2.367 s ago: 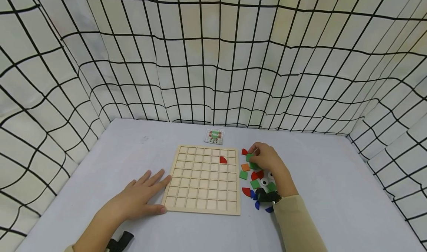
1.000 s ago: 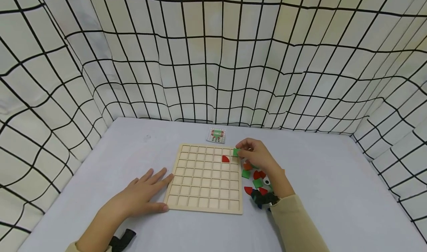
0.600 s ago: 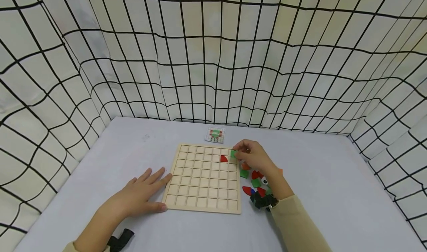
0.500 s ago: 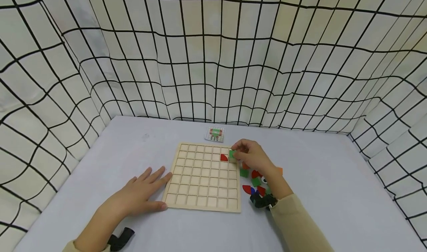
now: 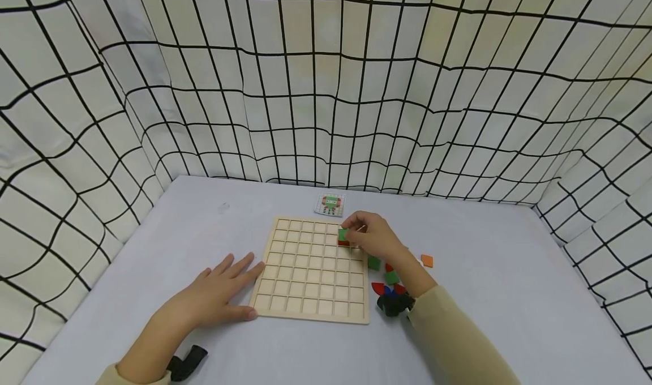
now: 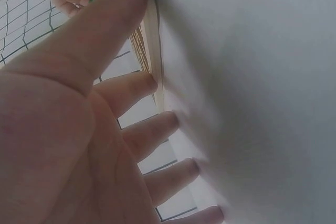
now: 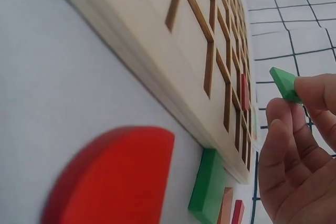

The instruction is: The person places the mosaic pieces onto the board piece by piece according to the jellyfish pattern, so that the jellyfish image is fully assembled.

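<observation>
Head view, from the left: no change at the left hand [image 5: 211, 297], spread with fingers straight and grasping nothing, index fingertip and thumb against the edge of the wooden board [image 5: 311, 319]. Over the far right part of that board, the fresh change: a green square [image 5: 342, 234], shifted leftward in the pinch of the right hand [image 5: 373, 236], partly hiding from above the red quarter-circle [image 5: 343, 243] in its cell. In the right wrist view, plainly tilted and raised off the board, between thumb and finger. Judging from that, midway through a placement, not yet seated; impossible to tell over which cell. Farther right, on the tabletop [image 5: 484, 260], loose pieces [image 5: 378, 288] near the board, plus an orange square [image 5: 427, 261] a little apart from them.

Against the frame of half a second ago: away from the board's right edge and over toward the red quarter-circle, for right hand and green square alike. Against the earliest frame: out from among the loose pieces. Same spread pose at left, same cell for the red quarter-circle; orange square in plain sight now, not visible then.
</observation>
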{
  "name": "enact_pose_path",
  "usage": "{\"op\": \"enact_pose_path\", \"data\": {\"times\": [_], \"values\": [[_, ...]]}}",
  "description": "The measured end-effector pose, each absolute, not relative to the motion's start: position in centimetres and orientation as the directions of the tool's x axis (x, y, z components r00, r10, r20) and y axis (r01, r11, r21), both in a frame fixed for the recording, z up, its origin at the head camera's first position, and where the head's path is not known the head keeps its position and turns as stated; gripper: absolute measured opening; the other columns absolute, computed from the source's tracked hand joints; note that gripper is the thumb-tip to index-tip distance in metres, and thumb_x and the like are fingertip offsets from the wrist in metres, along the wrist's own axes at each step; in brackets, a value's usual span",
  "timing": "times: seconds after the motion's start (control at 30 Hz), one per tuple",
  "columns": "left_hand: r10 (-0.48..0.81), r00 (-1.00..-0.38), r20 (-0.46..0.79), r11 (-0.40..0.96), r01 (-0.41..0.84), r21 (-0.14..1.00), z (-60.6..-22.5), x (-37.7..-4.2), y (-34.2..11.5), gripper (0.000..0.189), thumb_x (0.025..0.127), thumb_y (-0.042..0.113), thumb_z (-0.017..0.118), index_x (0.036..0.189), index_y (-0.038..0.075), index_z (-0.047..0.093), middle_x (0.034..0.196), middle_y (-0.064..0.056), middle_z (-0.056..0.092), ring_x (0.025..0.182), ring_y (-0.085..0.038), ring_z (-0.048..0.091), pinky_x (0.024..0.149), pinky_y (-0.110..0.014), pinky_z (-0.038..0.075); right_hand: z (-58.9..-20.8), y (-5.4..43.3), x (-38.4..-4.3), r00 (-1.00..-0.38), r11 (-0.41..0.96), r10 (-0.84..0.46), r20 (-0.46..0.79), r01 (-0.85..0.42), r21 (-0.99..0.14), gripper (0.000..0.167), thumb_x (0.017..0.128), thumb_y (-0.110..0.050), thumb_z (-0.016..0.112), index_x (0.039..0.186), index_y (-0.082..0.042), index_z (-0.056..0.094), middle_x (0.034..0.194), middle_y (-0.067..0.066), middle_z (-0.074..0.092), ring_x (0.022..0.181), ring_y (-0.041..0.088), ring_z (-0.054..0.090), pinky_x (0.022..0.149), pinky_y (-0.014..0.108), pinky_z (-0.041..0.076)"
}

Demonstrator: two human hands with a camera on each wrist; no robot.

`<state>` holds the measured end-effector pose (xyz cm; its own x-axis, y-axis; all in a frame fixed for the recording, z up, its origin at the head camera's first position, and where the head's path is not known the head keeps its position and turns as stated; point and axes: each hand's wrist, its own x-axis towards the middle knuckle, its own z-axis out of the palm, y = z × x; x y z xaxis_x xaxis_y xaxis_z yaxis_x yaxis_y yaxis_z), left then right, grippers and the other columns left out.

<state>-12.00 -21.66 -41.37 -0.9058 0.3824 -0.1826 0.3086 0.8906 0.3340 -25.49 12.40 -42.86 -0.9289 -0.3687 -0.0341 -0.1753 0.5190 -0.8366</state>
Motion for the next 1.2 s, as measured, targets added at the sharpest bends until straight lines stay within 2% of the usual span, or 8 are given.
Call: {"op": "enact_pose_path", "data": {"times": [0.6, 1.03, 1.2], "values": [[0.393, -0.902, -0.178, 0.888, 0.323, 0.327, -41.7, -12.1, -21.7, 0.092, 0.079, 0.064, 0.070, 0.155, 0.022, 0.038, 0.163, -0.014, 0.028, 0.145, -0.053, 0.022, 0.102, -0.080, 0.024, -43.0, 10.2, -26.9, -0.902, 0.626, -0.428, -0.060, -0.247, -0.740, 0.009, 0.091, -0.018, 0.074, 0.099, -0.019, 0.070, 0.089, -0.002, 0.066, 0.081, 0.016, 0.060, 0.070, 0.031, 0.050], [0.390, -0.903, -0.178, 0.888, 0.319, 0.330, -41.6, -12.0, -21.7, 0.092, 0.080, 0.064, 0.070, 0.155, 0.022, 0.038, 0.163, -0.014, 0.028, 0.145, -0.053, 0.022, 0.102, -0.080, 0.024, -42.5, 9.4, -26.8, -0.886, 0.648, -0.458, -0.077, -0.274, -0.710, 0.007, 0.092, -0.014, 0.072, 0.097, -0.014, 0.068, 0.085, 0.000, 0.064, 0.072, 0.016, 0.057, 0.061, 0.028, 0.049], [0.392, -0.903, -0.177, 0.888, 0.321, 0.330, -41.6, -12.1, -21.8, 0.092, 0.080, 0.063, 0.070, 0.155, 0.022, 0.038, 0.163, -0.013, 0.028, 0.146, -0.053, 0.022, 0.102, -0.080, 0.023, -42.5, 9.3, -26.8, -0.888, 0.663, -0.452, -0.088, -0.268, -0.699, 0.007, 0.091, -0.015, 0.072, 0.096, -0.015, 0.067, 0.084, 0.000, 0.062, 0.072, 0.016, 0.056, 0.062, 0.028, 0.048]]}}
